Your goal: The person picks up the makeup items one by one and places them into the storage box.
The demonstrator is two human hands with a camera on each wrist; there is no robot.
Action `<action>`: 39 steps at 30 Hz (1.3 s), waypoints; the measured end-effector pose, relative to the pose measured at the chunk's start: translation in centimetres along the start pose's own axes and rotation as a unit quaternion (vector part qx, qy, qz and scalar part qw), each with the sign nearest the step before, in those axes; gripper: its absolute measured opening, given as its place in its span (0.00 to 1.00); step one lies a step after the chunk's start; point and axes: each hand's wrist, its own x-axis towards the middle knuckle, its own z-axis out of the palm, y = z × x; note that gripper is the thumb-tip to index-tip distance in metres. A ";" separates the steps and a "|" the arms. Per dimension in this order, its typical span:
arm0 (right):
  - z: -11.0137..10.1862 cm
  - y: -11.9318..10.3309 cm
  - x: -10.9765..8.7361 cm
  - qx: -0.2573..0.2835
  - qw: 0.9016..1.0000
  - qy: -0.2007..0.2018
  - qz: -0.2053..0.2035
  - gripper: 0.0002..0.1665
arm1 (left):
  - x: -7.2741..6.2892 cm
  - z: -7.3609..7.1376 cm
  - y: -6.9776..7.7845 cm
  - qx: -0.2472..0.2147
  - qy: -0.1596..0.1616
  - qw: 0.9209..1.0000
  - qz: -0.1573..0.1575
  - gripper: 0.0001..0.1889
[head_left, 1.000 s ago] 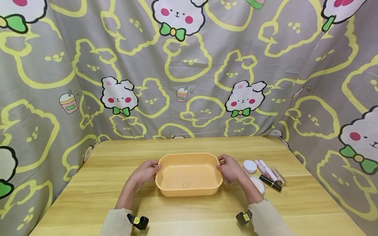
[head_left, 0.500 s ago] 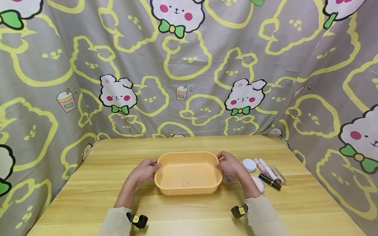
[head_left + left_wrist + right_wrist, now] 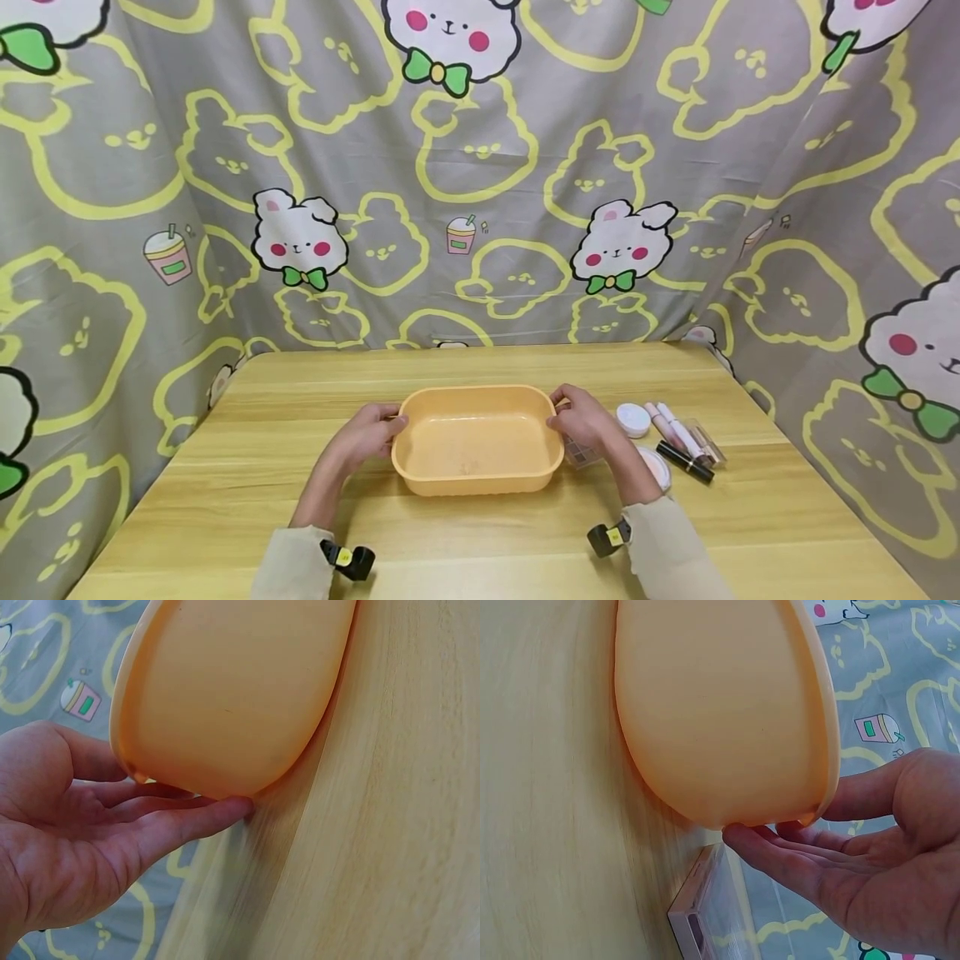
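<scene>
An orange plastic basin [image 3: 480, 446], oblong with rounded corners, rests on the wooden table between both hands, and nothing lies in it. At its left end my left hand [image 3: 365, 437] grips the rim. My right hand [image 3: 588, 421] grips the opposite end in the same way. In the left wrist view, the left hand [image 3: 82, 840] has its thumb over the rim and its fingers against the outer wall. The right wrist view shows the right hand [image 3: 885, 847] pinching the rim likewise. A clear-lidded makeup palette [image 3: 720, 900] lies just below those fingers, partly hidden in the head view.
Right of the right forearm lie a round white jar [image 3: 633, 420], a white round compact [image 3: 655, 468] partly behind the wrist, a black tube [image 3: 686, 462], pale slim tubes [image 3: 680, 432] and a clear case [image 3: 707, 442]. A patterned curtain [image 3: 480, 183] surrounds the wooden table [image 3: 337, 375].
The head view has shifted slightly. My right wrist has moved a little left, showing more of the palette. Both hands keep their hold on the basin, which stays in place.
</scene>
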 end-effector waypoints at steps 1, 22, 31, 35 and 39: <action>0.0 0.0 0.0 0.000 1.000 0.001 0.000 0.19 | 0.0 0.0 0.0 0.002 0.000 1.000 0.000 0.21; -0.7 0.0 -0.4 0.010 1.000 0.003 0.000 0.18 | -0.1 0.1 0.2 -0.007 -0.001 1.000 -0.002 0.21; -2.0 0.4 -0.5 -0.038 0.995 0.098 0.000 0.20 | -0.1 0.0 0.1 -0.006 -0.003 1.000 -0.007 0.22; -2.4 0.6 -0.5 -0.071 0.988 0.140 0.001 0.23 | -0.1 0.0 0.1 -0.005 -0.002 1.000 -0.011 0.22; -2.7 1.0 -0.5 -0.088 0.984 0.152 0.005 0.25 | -0.1 0.1 0.1 -0.002 0.000 1.000 -0.016 0.23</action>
